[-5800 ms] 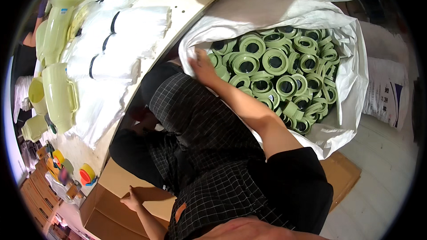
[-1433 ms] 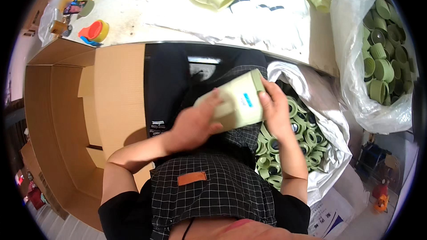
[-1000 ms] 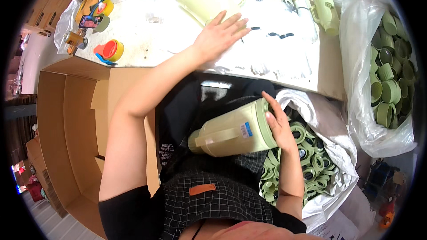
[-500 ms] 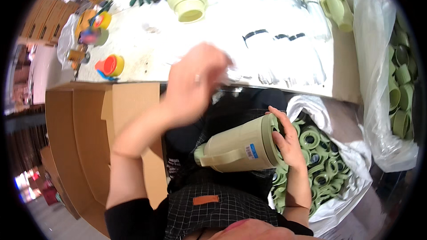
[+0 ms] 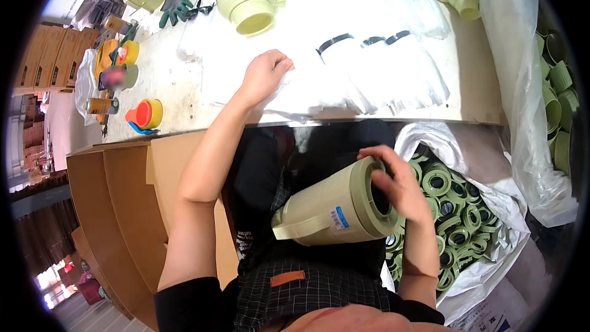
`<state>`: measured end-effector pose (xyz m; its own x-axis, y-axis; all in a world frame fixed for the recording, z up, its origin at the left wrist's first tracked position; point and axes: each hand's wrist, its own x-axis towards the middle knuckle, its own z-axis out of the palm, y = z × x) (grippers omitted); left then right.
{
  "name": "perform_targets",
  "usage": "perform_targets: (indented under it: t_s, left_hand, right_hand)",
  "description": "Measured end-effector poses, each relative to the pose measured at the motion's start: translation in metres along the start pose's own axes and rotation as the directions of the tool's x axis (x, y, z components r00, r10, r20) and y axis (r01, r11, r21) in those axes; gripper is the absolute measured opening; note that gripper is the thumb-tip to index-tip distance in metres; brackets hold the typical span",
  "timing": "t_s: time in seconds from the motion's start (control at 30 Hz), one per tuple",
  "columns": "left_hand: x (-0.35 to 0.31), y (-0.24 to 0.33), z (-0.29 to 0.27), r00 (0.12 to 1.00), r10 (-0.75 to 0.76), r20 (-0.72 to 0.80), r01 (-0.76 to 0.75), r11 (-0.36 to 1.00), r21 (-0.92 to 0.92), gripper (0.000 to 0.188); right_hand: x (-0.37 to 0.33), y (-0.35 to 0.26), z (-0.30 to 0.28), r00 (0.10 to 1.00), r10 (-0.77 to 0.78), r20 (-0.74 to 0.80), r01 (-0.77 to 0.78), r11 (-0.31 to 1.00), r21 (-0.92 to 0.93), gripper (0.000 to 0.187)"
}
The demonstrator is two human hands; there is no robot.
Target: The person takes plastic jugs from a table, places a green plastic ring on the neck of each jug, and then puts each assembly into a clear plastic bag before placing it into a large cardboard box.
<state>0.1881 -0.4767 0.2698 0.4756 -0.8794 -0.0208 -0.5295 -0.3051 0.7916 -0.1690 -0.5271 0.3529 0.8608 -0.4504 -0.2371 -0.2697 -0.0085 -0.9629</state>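
A pale green thermos jug (image 5: 329, 206) lies tilted across my lap, its open end to the right and its handle toward me. A small blue and white label sits on its side. My right hand (image 5: 399, 187) grips the rim, fingers over the outer edge and thumb at the opening. Over the white table (image 5: 184, 107), my left hand (image 5: 264, 77) is closed with curled fingers, by thin white plastic bags (image 5: 301, 89). Whatever those fingers hold is too faint to make out. Banded stacks of plastic bags (image 5: 375, 71) lie farther right.
To my right, a white sack (image 5: 513, 209) holds several green ring-shaped parts (image 5: 458, 233). An open cardboard box (image 5: 129, 209) stands on my left. More green jugs (image 5: 243, 0), a dark green glove (image 5: 176, 10) and a yellow-and-red tape roll (image 5: 147, 115) are on the table.
My left hand has moved up and left, farther onto the table. The jug has turned slightly, so its opening shows more, and my right hand has stayed at its rim.
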Motion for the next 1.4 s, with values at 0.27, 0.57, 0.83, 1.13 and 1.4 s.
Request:
perform_targets:
  t_s: [0.27, 0.57, 0.83, 1.13, 1.4]
  left_hand:
    - [0.013, -0.003, -0.005, 0.994, -0.001, -0.112, 0.011, 0.996, 0.087, 0.025]
    - [-0.094, 0.106, 0.060, 0.978, -0.053, 0.202, 0.203, 0.464, -0.862, 0.021]
    - [-0.129, 0.140, 0.059, 0.977, 0.186, 0.105, -0.132, 0.910, -0.392, 0.030]
    - [-0.145, 0.133, 0.035, 0.944, 0.057, 0.324, 0.125, 0.848, -0.514, 0.007]
    - [-0.259, 0.145, -0.004, 0.865, 0.502, -0.012, -0.499, 0.855, -0.140, 0.062]
  right_hand:
    - [0.035, -0.029, 0.020, 0.997, -0.059, 0.057, 0.046, 0.980, 0.194, 0.021]
    - [0.047, -0.005, 0.025, 0.897, -0.111, -0.428, 0.149, 0.987, 0.056, 0.015]
    - [0.033, 0.011, 0.022, 0.818, -0.394, -0.420, 0.443, 0.896, 0.022, 0.015]
    - [0.010, 0.092, -0.037, 0.682, 0.515, -0.520, 0.511, 0.172, 0.842, 0.013]
    - [-0.092, 0.109, 0.127, 0.601, -0.087, -0.794, 0.477, 0.837, 0.269, 0.036]
